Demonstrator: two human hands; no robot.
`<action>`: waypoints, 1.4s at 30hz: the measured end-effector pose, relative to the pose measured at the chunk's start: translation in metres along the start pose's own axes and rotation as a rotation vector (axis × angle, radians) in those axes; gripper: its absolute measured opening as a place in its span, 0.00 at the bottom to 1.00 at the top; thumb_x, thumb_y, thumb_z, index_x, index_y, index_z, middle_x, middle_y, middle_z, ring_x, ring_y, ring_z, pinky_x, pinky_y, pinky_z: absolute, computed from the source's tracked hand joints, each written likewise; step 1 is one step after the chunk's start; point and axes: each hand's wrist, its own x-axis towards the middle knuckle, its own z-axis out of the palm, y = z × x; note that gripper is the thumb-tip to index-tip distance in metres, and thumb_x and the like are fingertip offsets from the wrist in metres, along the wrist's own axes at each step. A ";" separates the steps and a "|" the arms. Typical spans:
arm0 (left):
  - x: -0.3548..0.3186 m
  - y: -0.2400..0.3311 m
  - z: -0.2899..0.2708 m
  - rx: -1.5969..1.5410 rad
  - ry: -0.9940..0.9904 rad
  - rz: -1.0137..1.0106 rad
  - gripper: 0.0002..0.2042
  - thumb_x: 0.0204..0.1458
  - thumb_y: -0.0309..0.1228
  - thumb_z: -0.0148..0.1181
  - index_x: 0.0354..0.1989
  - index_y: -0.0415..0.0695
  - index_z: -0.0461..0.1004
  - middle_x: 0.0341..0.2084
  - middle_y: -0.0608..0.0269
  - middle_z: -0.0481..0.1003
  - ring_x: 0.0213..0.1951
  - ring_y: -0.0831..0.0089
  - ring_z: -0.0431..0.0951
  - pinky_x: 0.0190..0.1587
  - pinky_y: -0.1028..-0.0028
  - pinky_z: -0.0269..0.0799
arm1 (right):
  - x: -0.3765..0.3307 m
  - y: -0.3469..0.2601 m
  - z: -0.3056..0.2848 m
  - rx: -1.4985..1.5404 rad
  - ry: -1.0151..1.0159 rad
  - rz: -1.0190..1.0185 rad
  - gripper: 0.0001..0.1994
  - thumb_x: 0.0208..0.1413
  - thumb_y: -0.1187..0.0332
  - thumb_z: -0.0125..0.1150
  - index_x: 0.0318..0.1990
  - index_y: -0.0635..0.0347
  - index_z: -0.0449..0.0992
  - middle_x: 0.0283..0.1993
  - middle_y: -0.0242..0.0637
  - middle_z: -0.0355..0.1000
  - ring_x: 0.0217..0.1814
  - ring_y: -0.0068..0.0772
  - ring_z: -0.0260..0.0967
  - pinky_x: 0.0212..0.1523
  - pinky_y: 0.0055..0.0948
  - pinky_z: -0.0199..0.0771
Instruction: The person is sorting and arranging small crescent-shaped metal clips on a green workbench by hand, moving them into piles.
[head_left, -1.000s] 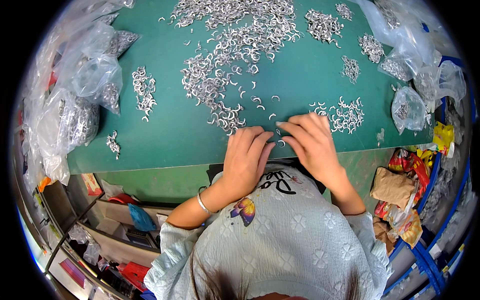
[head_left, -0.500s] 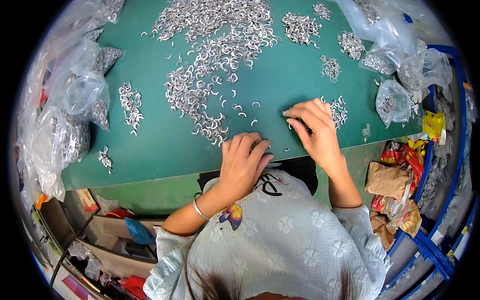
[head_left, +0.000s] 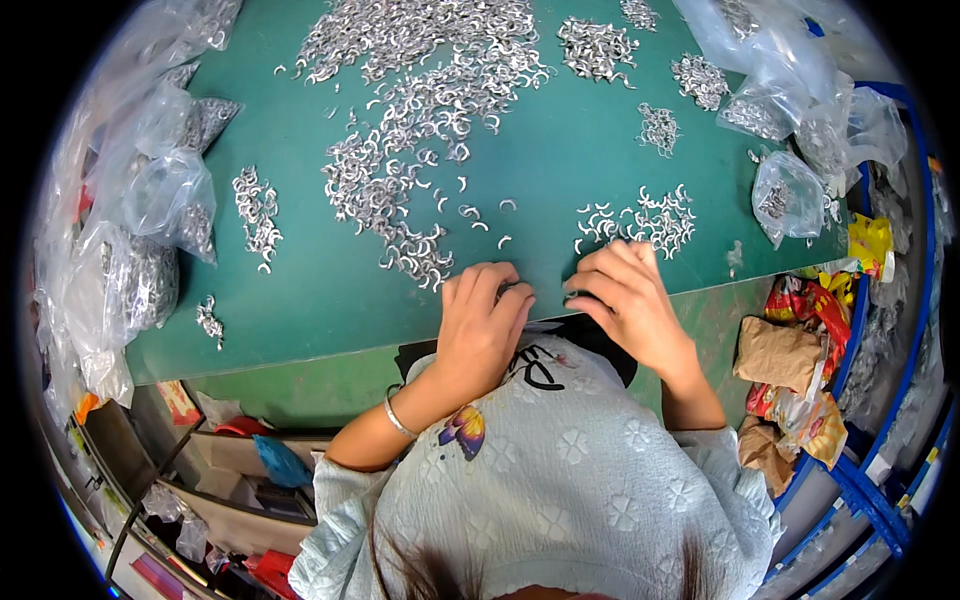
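Small silvery curved metal pieces lie on the green tabletop point(head_left: 300, 310). A large heap of these pieces point(head_left: 430, 40) spreads from the far edge toward my left hand point(head_left: 480, 325). That hand rests at the near edge, its fingers curled and the thumb close to the index finger; whatever is between them is hidden. To its right, my right hand point(head_left: 630, 305) bends its fingers toward the thumb, with the tips close together. Anything held there is too small to make out. Just beyond its knuckles lies a loose group of curved pieces point(head_left: 655, 220).
Smaller piles of metal parts sit at the left point(head_left: 257, 220) and far right point(head_left: 598, 50). Filled clear plastic bags point(head_left: 175, 200) line the left side; another clear bag point(head_left: 783, 200) stands on the right. Blue shelving point(head_left: 860, 480) and a brown paper bag point(head_left: 775, 355) are beyond the right edge.
My right hand has drawn back toward the near edge, uncovering curved pieces beyond it. My left hand's fingers have curled in more. The small piece between the hands is out of sight.
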 end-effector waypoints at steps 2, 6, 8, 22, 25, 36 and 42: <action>0.000 0.001 -0.002 0.000 -0.005 0.008 0.13 0.42 0.22 0.67 0.39 0.41 0.76 0.41 0.59 0.72 0.43 0.61 0.71 0.42 0.65 0.61 | -0.001 -0.002 0.005 -0.003 -0.005 -0.003 0.07 0.45 0.74 0.67 0.33 0.58 0.76 0.36 0.32 0.69 0.42 0.35 0.65 0.43 0.33 0.58; -0.006 0.000 -0.009 0.011 -0.051 0.005 0.15 0.43 0.20 0.65 0.42 0.39 0.76 0.44 0.56 0.72 0.46 0.58 0.71 0.45 0.64 0.63 | 0.006 0.012 -0.003 0.016 0.190 -0.021 0.06 0.46 0.73 0.67 0.32 0.59 0.77 0.36 0.33 0.71 0.40 0.37 0.67 0.41 0.34 0.61; -0.008 -0.002 -0.009 0.007 -0.053 0.024 0.14 0.43 0.16 0.63 0.41 0.36 0.76 0.43 0.53 0.72 0.45 0.55 0.72 0.46 0.63 0.67 | 0.015 0.035 -0.019 -0.023 0.364 0.059 0.04 0.46 0.77 0.66 0.31 0.59 0.78 0.36 0.37 0.74 0.41 0.40 0.69 0.45 0.34 0.68; -0.011 -0.002 -0.016 0.017 0.007 0.005 0.18 0.42 0.18 0.66 0.45 0.40 0.76 0.45 0.55 0.73 0.46 0.56 0.72 0.45 0.63 0.67 | 0.070 0.080 -0.063 -0.161 0.463 0.180 0.07 0.50 0.74 0.65 0.38 0.62 0.79 0.37 0.42 0.75 0.41 0.44 0.70 0.45 0.37 0.70; -0.016 -0.008 -0.018 0.086 -0.076 -0.006 0.21 0.42 0.19 0.63 0.49 0.43 0.75 0.46 0.56 0.71 0.47 0.59 0.70 0.47 0.64 0.63 | 0.065 0.033 -0.032 -0.026 0.161 -0.007 0.11 0.48 0.75 0.66 0.41 0.63 0.78 0.41 0.41 0.74 0.44 0.43 0.70 0.48 0.35 0.70; -0.012 -0.006 -0.010 -0.028 0.006 -0.004 0.18 0.42 0.19 0.65 0.45 0.40 0.76 0.42 0.55 0.70 0.40 0.59 0.71 0.42 0.65 0.67 | 0.060 0.000 0.034 0.053 0.111 -0.130 0.12 0.46 0.73 0.66 0.40 0.59 0.76 0.40 0.35 0.68 0.42 0.39 0.65 0.41 0.36 0.64; -0.011 -0.004 -0.015 -0.045 0.069 0.002 0.17 0.42 0.20 0.68 0.44 0.40 0.76 0.40 0.56 0.71 0.39 0.58 0.72 0.42 0.64 0.68 | 0.055 0.004 0.037 0.120 0.093 -0.109 0.11 0.46 0.74 0.66 0.38 0.60 0.75 0.36 0.34 0.68 0.40 0.39 0.65 0.40 0.36 0.64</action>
